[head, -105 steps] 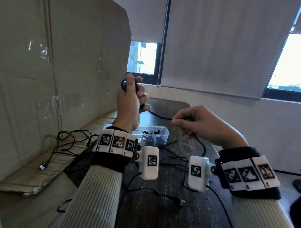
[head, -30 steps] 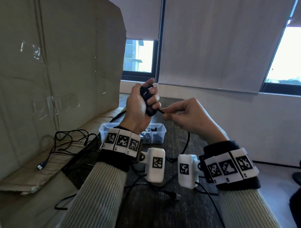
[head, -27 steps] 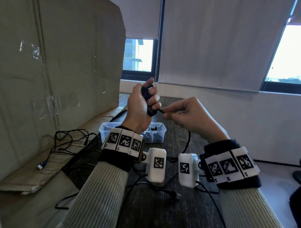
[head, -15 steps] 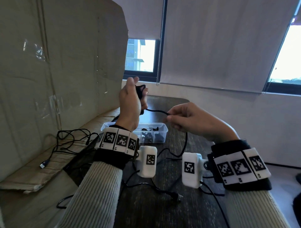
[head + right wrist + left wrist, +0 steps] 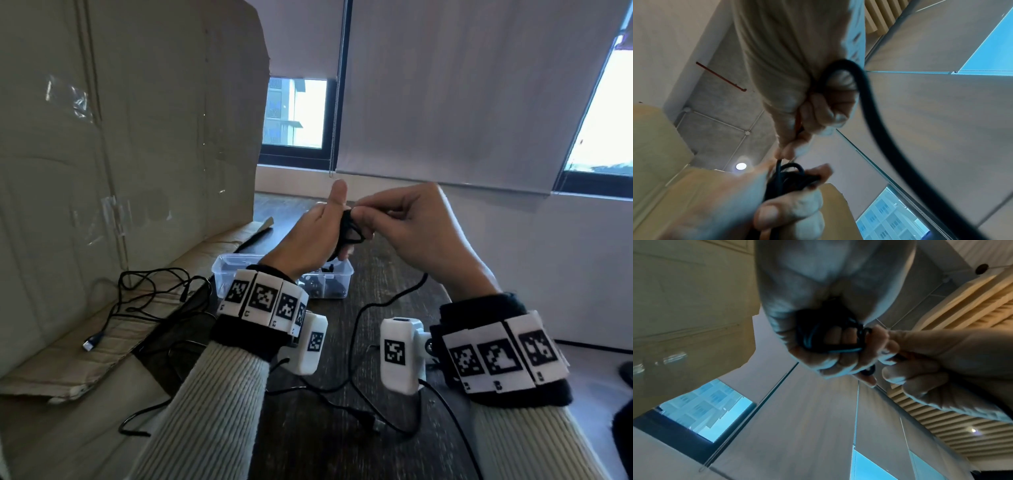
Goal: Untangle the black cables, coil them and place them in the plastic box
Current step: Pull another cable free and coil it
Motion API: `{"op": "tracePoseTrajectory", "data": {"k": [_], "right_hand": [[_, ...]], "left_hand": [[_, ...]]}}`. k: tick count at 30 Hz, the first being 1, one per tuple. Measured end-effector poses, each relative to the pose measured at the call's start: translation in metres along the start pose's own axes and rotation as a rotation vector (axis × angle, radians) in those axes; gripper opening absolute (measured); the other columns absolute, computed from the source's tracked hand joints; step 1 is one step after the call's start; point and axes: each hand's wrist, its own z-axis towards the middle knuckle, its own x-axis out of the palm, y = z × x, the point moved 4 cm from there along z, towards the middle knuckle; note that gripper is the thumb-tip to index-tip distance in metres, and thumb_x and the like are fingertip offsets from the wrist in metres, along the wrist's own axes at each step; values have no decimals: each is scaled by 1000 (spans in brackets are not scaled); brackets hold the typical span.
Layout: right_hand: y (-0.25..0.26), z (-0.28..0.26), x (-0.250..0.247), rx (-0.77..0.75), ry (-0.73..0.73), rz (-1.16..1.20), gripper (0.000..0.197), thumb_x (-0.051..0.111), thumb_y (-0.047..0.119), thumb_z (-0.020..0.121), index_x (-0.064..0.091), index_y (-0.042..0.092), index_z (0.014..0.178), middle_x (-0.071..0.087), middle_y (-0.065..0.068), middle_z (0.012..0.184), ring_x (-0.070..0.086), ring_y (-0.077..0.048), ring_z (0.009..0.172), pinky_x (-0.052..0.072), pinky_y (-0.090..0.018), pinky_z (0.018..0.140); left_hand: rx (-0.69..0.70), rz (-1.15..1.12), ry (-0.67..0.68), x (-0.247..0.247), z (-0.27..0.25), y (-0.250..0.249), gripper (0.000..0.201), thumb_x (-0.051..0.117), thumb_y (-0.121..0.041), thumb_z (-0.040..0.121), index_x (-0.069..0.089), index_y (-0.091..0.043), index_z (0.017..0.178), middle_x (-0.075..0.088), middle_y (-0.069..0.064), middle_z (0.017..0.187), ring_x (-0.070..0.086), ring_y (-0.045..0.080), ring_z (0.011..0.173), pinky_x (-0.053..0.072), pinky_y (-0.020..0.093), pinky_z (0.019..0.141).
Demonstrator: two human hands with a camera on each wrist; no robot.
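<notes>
left hand (image 5: 310,236) curls round a small coil of thin black rubbery cable (image 5: 349,230), held above the clear plastic box (image 5: 337,274) at 12 o'clock; right hand (image 5: 416,229) pinches the limp, light tail (pinch close to coil).

I'm looking down at a dark wood-grain table (image 5: 383,274). A clear plastic box (image 5: 342,274) sits on it, with some dark stuff inside I can't make out. Just left of the box a flattened sheet of cardboard (image 5: 113,342) lies on the table, and a tangle of black cable (image 5: 147,294) with a USB plug (image 5: 90,342) at its end lies on that. On my side of the box, more loose black cable (image 5: 356,342) snakes across the wood, ending in a small plug (image 5: 373,425).
</notes>
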Motion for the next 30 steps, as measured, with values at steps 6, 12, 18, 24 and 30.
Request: {"op": "tracePoseTrajectory", "data": {"k": [6,12,18,24,30], "right_hand": [[-23,-3,-3,177,-81,156,9,81,17,75,72,16,75,73,-1,64,68,-8,56,52,-22,63],[-44,-5,-7,290,-72,274,9,71,6,84,72,15,83,67,3,57,56,-7,52,45,-18,57],[-54,-5,21,403,-24,243,13,59,10,94,72,7,97,58,0,57,51,-14,53,47,-31,59],[-46,-9,42,478,106,369,21,45,13,101,64,10,94,39,-1,59,44,-12,39,49,-26,44],[-45,-13,64,399,329,171,23,48,26,100,69,17,106,39,13,48,37,-11,45,36,-23,47]], "left_hand": [[-24,-40,96,-2,-3,10,40,52,-39,93,68,-3,85,42,-13,47,36,1,42,31,11,43],[-52,-367,-45,-29,-1,18,30,44,-29,99,65,-7,99,57,-5,54,67,18,79,54,27,75],[-112,-693,-269,-30,7,15,35,39,-30,101,58,-1,103,74,10,85,72,25,87,60,36,74],[-118,-679,-410,-39,7,21,31,41,-32,101,60,-9,90,62,10,98,70,23,89,59,45,73],[-42,-882,-399,-44,6,17,33,37,-36,101,53,-12,86,63,-1,68,69,16,67,58,54,71]]}}
